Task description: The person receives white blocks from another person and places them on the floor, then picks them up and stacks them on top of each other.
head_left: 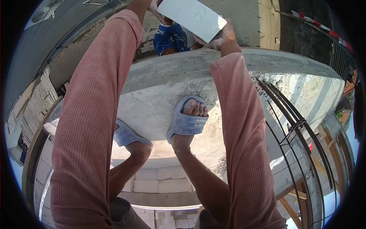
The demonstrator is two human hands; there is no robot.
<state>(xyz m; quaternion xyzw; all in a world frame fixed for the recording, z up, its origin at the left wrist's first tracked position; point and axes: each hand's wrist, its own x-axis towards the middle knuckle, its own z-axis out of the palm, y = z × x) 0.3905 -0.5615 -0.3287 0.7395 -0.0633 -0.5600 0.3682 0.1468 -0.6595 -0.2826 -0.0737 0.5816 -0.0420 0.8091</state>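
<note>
A pale grey-white lightweight concrete block [192, 17] is held out at the top of the head view, tilted, beyond the ledge's edge. My left hand [155, 10] grips its left end and is partly cut off by the frame's top. On the block's lower right end, my right hand [225, 37] has its fingers wrapped around the corner; some of them are hidden beneath. Below the block, another person in blue patterned shorts [170, 38] is partly visible, with the upper body hidden behind the block.
My feet in blue slides [188, 121] stand on a rough concrete ledge [148, 105]. Bent steel rebar [297, 126] sticks out at the right. Red-and-white tape [322, 27] runs at the upper right. Block walls [158, 186] and timber [301, 194] lie below.
</note>
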